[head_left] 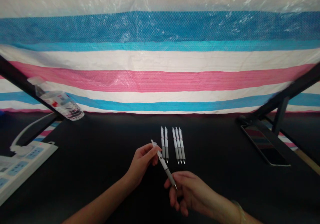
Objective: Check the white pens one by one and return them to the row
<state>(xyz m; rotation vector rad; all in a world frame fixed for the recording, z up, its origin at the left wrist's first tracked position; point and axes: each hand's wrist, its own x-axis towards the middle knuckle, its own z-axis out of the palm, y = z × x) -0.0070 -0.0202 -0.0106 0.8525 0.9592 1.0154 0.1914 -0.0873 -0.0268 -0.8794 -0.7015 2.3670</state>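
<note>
A white click pen (163, 165) with a grey grip slants between my hands, its clicker end up to the left and its metal tip down to the right. My left hand (142, 160) is closed on the upper part of the pen, thumb and fingers pinching near the clip. Around the grey grip, close to the tip, are the thumb and forefinger of my right hand (190, 190); the other fingers curl loosely below. Beyond my hands several similar pens lie side by side on the black tabletop (107, 144): a pair (165, 144) on the left and a group of three (178, 145) on the right.
A white power strip (27, 167) with a plugged-in cable lies at the left. Behind it a clear plastic bottle (65, 105) leans beside a black bar. At the right a dark phone (265, 145) lies near another black support (280, 94). A striped plastic sheet (160, 80) hangs behind.
</note>
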